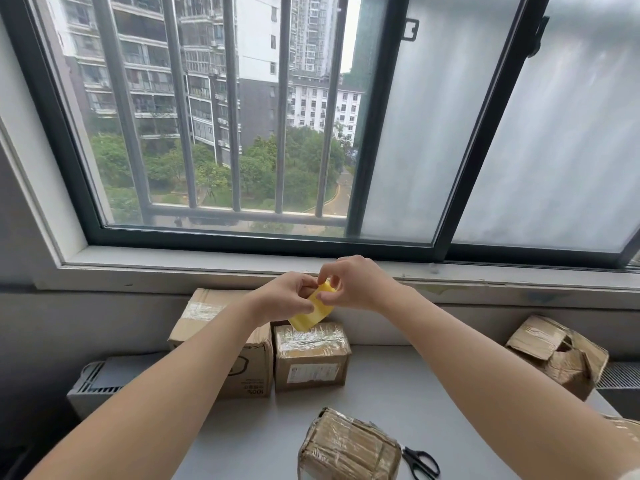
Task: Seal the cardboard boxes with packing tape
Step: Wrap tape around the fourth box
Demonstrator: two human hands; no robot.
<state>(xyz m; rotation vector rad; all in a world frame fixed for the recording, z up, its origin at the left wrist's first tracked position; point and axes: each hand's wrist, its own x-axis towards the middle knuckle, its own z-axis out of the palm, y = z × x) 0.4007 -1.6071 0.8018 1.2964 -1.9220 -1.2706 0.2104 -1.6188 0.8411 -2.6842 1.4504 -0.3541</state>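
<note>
A person at a grey table (398, 393) below a barred window (374, 133) handles a roll of packing tape with both bare hands, arms stretched forward. At far left a grey slatted unit (91, 381) stands at the table's end, and near it is a tall cardboard box (211, 317) with clear tape across its top. The left hand (282, 299) curls its fingers round the yellow tape roll (313, 315), held in the air in front of the sill and just above a small taped box (310, 362) that stands touching the tall one. The right hand (356, 284) pinches the roll's upper edge between thumb and fingertips; whether a free end of tape has been lifted cannot be told. Nearer the camera, a tape-wrapped box (348, 445) lies on the table, with black-handled scissors (420, 462) just beside its right edge. At far right a torn box (557, 355) sits with its flaps open and crumpled
</note>
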